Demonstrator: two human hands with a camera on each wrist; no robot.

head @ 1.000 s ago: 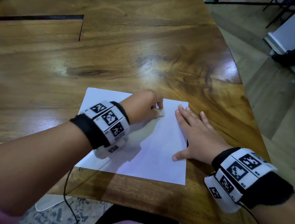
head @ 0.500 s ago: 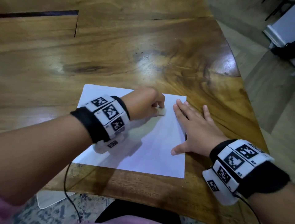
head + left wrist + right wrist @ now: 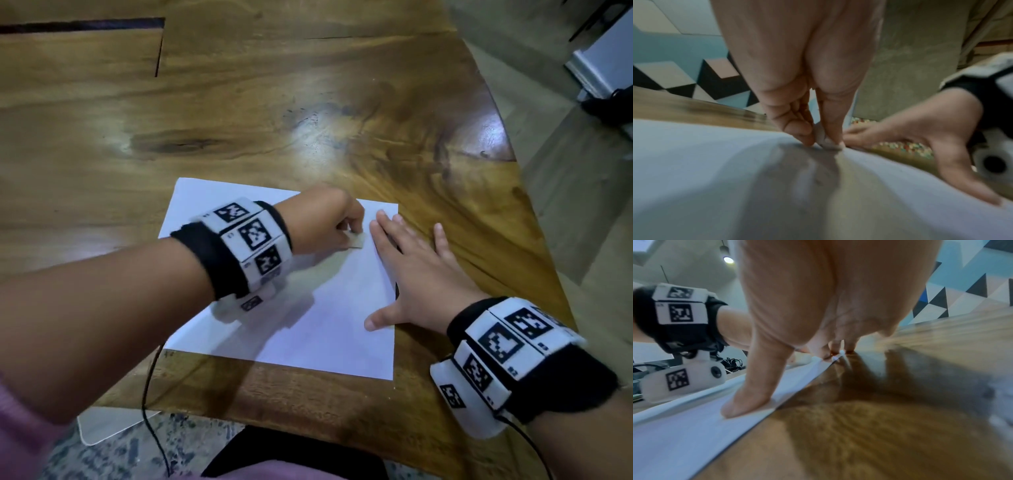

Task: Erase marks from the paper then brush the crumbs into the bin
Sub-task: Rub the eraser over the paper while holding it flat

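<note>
A white sheet of paper (image 3: 308, 325) lies on the wooden table (image 3: 308, 102) near its front edge. My left hand (image 3: 329, 222) pinches a small pale eraser (image 3: 356, 241) and presses it on the paper near the far right corner; in the left wrist view the eraser (image 3: 826, 141) sits between thumb and fingertips on the paper (image 3: 715, 162). My right hand (image 3: 418, 270) lies flat with fingers spread on the paper's right edge, thumb on the sheet. In the right wrist view the thumb (image 3: 748, 395) presses the paper (image 3: 694, 426). No marks or crumbs are legible.
The table's curved right edge (image 3: 534, 205) drops to a floor. A dark slot (image 3: 82, 25) cuts the tabletop at the far left. A pale flat object (image 3: 106, 425) lies on the speckled floor below the front edge. No bin shows.
The left hand with the eraser has shifted slightly on the paper's far right area, a rubbing motion. The right hand stays flat on the right edge. The head view has drifted a little.
</note>
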